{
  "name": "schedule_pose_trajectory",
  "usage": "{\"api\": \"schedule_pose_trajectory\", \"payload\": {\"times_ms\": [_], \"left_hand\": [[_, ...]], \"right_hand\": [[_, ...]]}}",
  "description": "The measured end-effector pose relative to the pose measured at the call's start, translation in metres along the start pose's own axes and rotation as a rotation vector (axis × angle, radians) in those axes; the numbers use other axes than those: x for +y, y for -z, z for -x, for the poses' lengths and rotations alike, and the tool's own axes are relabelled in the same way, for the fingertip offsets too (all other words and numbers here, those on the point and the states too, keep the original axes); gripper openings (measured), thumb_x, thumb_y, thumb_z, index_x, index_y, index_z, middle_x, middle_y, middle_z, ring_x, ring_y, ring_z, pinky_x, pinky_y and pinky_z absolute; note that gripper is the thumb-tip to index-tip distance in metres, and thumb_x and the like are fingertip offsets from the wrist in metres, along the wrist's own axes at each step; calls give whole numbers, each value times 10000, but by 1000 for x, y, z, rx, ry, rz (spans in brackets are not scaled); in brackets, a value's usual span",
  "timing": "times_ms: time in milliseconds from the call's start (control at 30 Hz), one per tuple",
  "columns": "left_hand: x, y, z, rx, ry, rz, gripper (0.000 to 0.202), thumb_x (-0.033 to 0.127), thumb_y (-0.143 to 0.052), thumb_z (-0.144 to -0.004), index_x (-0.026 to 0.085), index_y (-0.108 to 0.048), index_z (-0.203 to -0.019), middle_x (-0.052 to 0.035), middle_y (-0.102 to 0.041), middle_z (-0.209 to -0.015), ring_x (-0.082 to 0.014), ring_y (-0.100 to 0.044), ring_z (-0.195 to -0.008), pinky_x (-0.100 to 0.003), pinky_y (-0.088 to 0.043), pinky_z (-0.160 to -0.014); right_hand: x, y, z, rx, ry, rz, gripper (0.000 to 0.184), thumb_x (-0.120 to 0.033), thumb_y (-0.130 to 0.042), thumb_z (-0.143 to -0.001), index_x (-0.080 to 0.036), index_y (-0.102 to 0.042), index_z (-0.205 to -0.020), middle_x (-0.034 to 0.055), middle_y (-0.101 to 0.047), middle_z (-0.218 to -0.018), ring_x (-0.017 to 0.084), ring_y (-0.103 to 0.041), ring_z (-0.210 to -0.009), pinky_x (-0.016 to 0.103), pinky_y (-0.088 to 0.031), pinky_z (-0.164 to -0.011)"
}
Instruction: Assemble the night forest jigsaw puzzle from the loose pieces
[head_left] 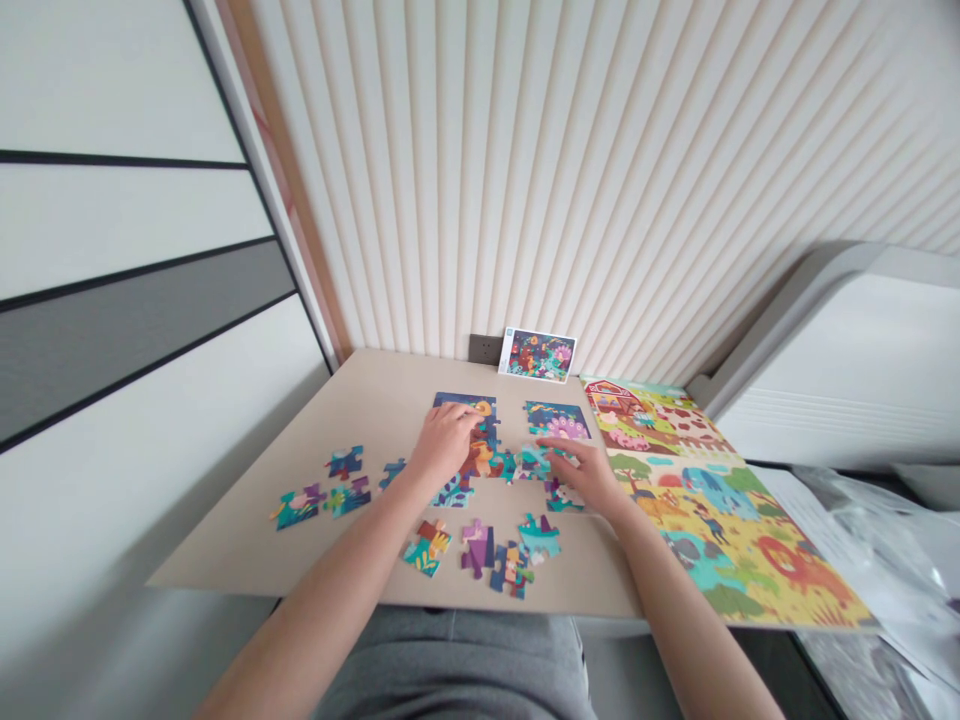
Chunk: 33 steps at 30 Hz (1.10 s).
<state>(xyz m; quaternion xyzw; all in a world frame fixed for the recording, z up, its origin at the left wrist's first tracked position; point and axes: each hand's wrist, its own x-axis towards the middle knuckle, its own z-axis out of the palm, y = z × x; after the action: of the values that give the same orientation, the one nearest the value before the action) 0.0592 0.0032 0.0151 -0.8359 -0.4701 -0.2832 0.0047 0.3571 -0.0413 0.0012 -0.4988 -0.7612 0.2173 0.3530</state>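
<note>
My left hand [448,440] lies over the left part of a partly joined jigsaw puzzle [484,462], its fingers stretched out across the dark blue pieces and hiding some of them. On the right, my right hand [589,474] has its fingers extended and apart, touching or just above the teal pieces [533,461] that join the lower edge. Behind that hand sits a joined corner section [559,418] with a pink, fan-like shape. A piece with a white figure [559,497] is partly covered by my right hand. Neither hand visibly grips anything.
Loose puzzle pieces lie left [298,506] and near the front edge [478,548] of the beige table [247,520]. A picture card [538,356] leans on the ribbed wall. Two finished puzzles, a farm [660,420] and an animal scene [739,540], lie at right, beside clear plastic [874,540].
</note>
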Motion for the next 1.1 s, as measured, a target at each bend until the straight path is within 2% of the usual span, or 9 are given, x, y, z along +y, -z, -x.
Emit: {"api": "schedule_pose_trajectory", "payload": {"times_ms": [133,300,433,600,800,1100], "left_hand": [[1,4,0,19,80,-44,306,124,-494,-975,201,-718,-1169,-101,-687,-1201,-270,-581,-1173,-438,-445,-1023],[3,-8,4,-48,97,-88,276,180,-504,-991,206,-723,-1158,-101,-686,-1155,-265,-590,-1134,-410,-459,-1002],[4,-17,9,-105,111,-120,259,218,-521,-990,172,-722,-1147,-127,-669,-1090,-276,-600,-1075,-410,-472,-986],[6,-18,11,-132,101,-142,255,239,-505,-1006,175,-718,-1132,-131,-642,-1101,-278,-592,-1079,-401,-470,-979],[6,-17,11,-140,88,-142,280,245,-493,-1013,180,-701,-1189,-123,-638,-1141,-269,-591,-1081,-392,-469,-987],[7,-17,13,-144,85,-145,299,247,-477,-1013,172,-696,-1203,-132,-643,-1165,-277,-585,-1101,-412,-474,-1005]], "right_hand": [[-6,-16,2,-166,109,-73,313,-379,-576,-1007,-321,-738,-1269,32,-728,-1311,267,-673,-1230,464,-522,-1100],[-2,-13,0,-114,148,-13,282,-384,-619,-997,-318,-751,-1237,63,-745,-1252,274,-686,-1180,493,-536,-1063],[-4,-9,1,-224,246,-3,277,-385,-695,-962,-318,-759,-1223,69,-753,-1234,278,-649,-1237,492,-511,-1088],[-6,-13,4,-308,292,70,409,-415,-796,-879,-321,-736,-1272,84,-708,-1331,311,-587,-1322,533,-476,-1119],[-8,-17,8,-269,301,110,301,-335,-741,-928,-321,-751,-1228,74,-710,-1307,277,-619,-1266,489,-486,-1104],[-17,-17,10,-229,269,133,259,-338,-722,-934,-323,-762,-1190,72,-710,-1229,255,-659,-1161,443,-506,-1048]]}}
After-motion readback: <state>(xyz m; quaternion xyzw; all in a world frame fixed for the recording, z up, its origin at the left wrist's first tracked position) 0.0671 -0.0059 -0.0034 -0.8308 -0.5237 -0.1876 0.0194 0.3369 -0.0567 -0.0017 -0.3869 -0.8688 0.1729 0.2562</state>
